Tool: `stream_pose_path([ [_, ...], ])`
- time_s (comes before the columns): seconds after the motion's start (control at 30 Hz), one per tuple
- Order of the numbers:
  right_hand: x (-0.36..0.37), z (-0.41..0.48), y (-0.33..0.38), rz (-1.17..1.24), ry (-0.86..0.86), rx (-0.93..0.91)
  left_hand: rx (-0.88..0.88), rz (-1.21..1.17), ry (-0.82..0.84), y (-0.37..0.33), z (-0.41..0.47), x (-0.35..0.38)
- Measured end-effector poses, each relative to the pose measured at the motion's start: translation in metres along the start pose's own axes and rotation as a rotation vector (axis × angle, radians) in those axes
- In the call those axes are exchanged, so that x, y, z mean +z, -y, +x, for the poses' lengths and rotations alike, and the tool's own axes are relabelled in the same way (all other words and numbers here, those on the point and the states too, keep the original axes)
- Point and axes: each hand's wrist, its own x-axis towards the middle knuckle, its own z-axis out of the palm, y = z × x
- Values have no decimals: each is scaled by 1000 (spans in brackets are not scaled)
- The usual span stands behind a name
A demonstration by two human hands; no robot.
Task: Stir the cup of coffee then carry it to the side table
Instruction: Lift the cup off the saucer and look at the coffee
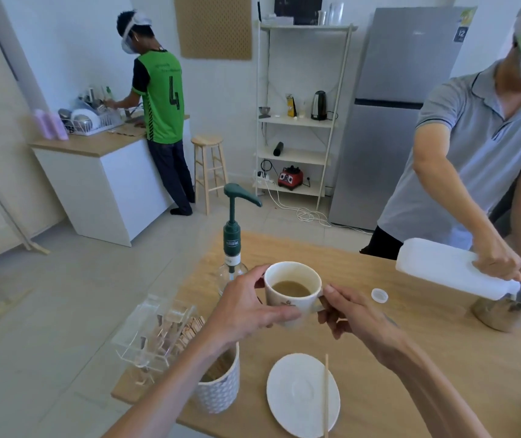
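Note:
A white cup of milky coffee [290, 297] is held in the air above the wooden table [426, 368], level and upright. My left hand [246, 314] wraps its left side. My right hand [352, 311] grips the handle side, thumb at the rim. Below the cup, near the table's front edge, lies a white saucer [297, 393] with a thin wooden stir stick [326, 396] resting across it.
A green pump syrup bottle [232, 245] stands behind the cup. A clear box of sachets [158, 330] and a patterned holder [221, 387] sit at the left. At the right a person [474, 147] pours from a white bottle [452, 268]. Another person [161, 105] stands at the far counter.

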Motion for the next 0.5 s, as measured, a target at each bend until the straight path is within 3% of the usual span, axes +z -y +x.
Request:
stream_pose_path([
  [0.23, 17, 22, 52, 21, -60, -63, 33, 99, -64, -44, 4, -53],
  [0.3, 20, 27, 59, 25, -85, -67, 52, 183, -192, -58, 3, -68],
  [0.43, 21, 37, 69, 23, -117, -65, 254, 214, -540, -85, 21, -88],
  [0.5, 22, 39, 72, 17, -126, -54, 335, 284, -614, -94, 42, -92],
])
